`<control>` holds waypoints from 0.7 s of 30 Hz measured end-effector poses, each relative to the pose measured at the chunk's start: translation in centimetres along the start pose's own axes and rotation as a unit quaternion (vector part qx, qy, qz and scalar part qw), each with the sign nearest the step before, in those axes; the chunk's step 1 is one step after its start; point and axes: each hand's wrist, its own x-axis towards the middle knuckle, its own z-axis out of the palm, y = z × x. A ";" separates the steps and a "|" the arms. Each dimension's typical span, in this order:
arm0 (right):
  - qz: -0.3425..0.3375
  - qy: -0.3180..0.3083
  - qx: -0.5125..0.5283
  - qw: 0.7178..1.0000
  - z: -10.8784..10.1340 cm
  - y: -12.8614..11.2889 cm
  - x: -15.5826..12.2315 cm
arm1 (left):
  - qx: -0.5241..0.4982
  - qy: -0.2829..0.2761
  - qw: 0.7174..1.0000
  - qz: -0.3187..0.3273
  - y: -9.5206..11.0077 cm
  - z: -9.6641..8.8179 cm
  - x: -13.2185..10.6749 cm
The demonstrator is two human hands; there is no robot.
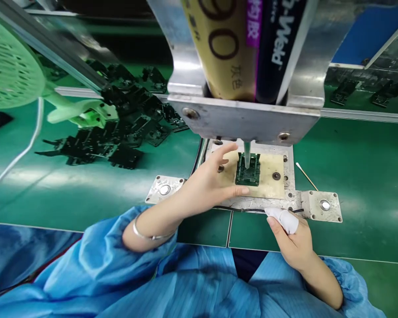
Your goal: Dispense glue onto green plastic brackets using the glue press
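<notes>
A small green circuit board (248, 170) sits on a beige fixture plate (271, 170), right under the nozzle (247, 155) of a glue dispenser (245, 66). My left hand (209, 181) rests on the plate just left of the board, fingers spread, thumb stretched toward the board's near edge. It holds nothing. My right hand (289, 236) lies at the near edge of the metal base (258, 202), fingers curled, a white finger cot on the fingertip, beside a thin black cable.
A pile of dark green boards (119, 119) lies at the back left by a green fan (16, 66). A cotton swab (306, 176) lies right of the fixture. More boards (364, 92) sit beyond a metal rail at the back right. The bench mat is green.
</notes>
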 end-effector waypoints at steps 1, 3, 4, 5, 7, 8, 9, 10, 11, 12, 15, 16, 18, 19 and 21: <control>0.000 0.001 0.002 1.000 0.0 0.0 0.0 | -0.017 -0.024 0.999 -0.017 -0.1 0.0 0.7; -0.001 0.003 0.006 1.000 0.0 0.1 -0.1 | -0.066 -0.054 0.996 -0.034 0.1 0.2 1.6; -0.001 0.003 0.006 1.000 -0.1 0.1 -0.1 | -0.093 -0.059 0.993 -0.036 0.3 0.3 1.8; -0.001 0.001 0.005 1.000 -0.1 0.0 0.0 | -0.116 -0.063 0.990 -0.040 0.6 0.3 1.9; -0.001 -0.003 0.002 1.000 -0.2 0.0 0.0 | -0.143 -0.069 0.985 -0.061 1.3 0.2 1.8; 0.000 -0.005 0.001 1.000 -0.2 -0.1 0.0 | -0.149 -0.073 0.983 -0.078 1.6 0.1 1.6; 0.001 -0.006 0.002 1.000 -0.1 -0.1 0.1 | -0.151 -0.083 0.980 -0.096 1.9 0.0 1.4; 0.002 -0.005 0.004 1.000 -0.1 0.0 0.1 | -0.151 -0.096 0.977 -0.113 2.2 -0.2 1.1; 0.004 -0.002 0.009 1.000 0.0 0.1 0.2 | -0.152 -0.108 0.974 -0.127 2.4 -0.3 0.7; 0.005 0.001 0.014 1.000 0.1 0.2 0.2 | -0.160 -0.115 0.970 -0.140 2.7 -0.4 0.2; 0.017 0.010 0.020 1.000 -0.1 0.9 -0.2 | -0.255 -0.151 0.934 -0.198 3.5 -0.3 -1.7; 0.026 0.012 0.019 0.999 -0.4 1.0 -0.5 | -0.304 -0.179 0.908 -0.227 3.9 -0.2 -2.5; 0.037 0.014 0.035 0.999 -1.6 0.8 -1.2 | -0.389 -0.263 0.835 -0.287 4.6 0.1 -4.0; 0.034 0.008 0.053 0.998 -2.4 0.2 -1.5 | -0.417 -0.304 0.799 -0.310 4.8 0.3 -4.7; 0.019 -0.026 0.086 0.996 -4.0 -1.8 -1.6 | -0.451 -0.355 0.750 -0.329 5.0 0.8 -5.9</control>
